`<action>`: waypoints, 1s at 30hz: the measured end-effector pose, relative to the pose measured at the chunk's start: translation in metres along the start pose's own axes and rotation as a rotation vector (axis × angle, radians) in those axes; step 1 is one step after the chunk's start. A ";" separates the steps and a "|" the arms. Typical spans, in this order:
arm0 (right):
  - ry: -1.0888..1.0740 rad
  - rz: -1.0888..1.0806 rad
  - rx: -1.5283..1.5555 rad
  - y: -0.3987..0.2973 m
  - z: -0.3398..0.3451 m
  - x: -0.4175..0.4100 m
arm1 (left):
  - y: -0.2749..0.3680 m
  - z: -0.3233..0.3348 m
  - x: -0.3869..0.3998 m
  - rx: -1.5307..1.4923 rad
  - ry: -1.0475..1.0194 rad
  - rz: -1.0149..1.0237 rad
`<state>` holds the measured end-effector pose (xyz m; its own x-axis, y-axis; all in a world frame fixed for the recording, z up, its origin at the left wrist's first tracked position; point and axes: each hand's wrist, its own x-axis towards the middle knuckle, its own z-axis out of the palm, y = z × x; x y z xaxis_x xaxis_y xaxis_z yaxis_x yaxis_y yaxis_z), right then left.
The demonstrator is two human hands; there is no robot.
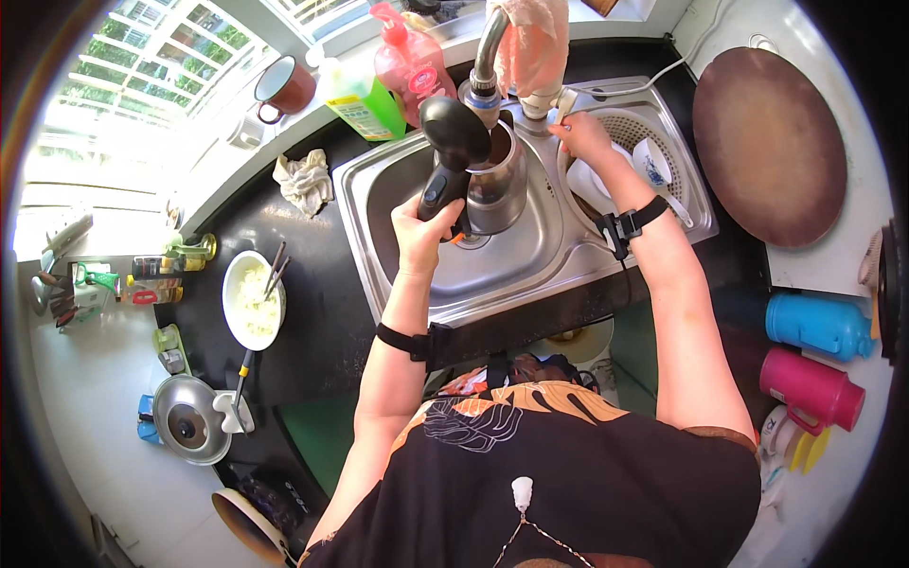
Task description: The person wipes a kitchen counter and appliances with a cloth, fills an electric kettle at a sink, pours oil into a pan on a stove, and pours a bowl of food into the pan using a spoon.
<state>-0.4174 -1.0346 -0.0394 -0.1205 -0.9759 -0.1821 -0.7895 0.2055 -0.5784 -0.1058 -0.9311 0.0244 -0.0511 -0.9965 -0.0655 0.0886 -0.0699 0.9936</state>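
Note:
My left hand (426, 231) is closed around the black handle of a metal electric kettle (497, 202), whose black lid stands open. The kettle's mouth is beneath the faucet (490, 53), over the left basin of a stainless steel sink (454, 280). Whether water runs is hard to tell. My right hand (586, 135) has its fingers on a pale lever (565, 105) at the white fitting beside the faucet. Below that hand, a perforated basket (625, 124) in the right basin holds white dishes and a patterned bowl (651, 162). A pink cloth (532, 46) hangs over the fitting.
Pink (415, 67) and green (366, 106) bottles stand behind the sink, near a brown mug (285, 89). A crumpled rag (304, 181) and a white bowl of chopped food (253, 302) lie left. A round board (770, 145) leans right, above blue (817, 326) and magenta (809, 390) jugs.

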 end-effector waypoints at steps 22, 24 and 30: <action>0.052 -0.184 -0.166 -0.001 0.010 0.019 | 0.038 0.001 0.001 0.061 0.005 0.051; 0.086 -0.178 -0.167 0.019 0.013 0.021 | 0.034 0.007 0.006 0.083 -0.016 0.032; 0.103 -0.132 -0.015 0.026 0.022 0.012 | 0.028 0.002 0.005 0.051 -0.037 0.015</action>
<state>-0.4259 -1.0390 -0.0744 -0.0756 -0.9969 -0.0219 -0.8113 0.0743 -0.5799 -0.1052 -0.9377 0.0518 -0.0873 -0.9950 -0.0477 0.0388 -0.0513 0.9979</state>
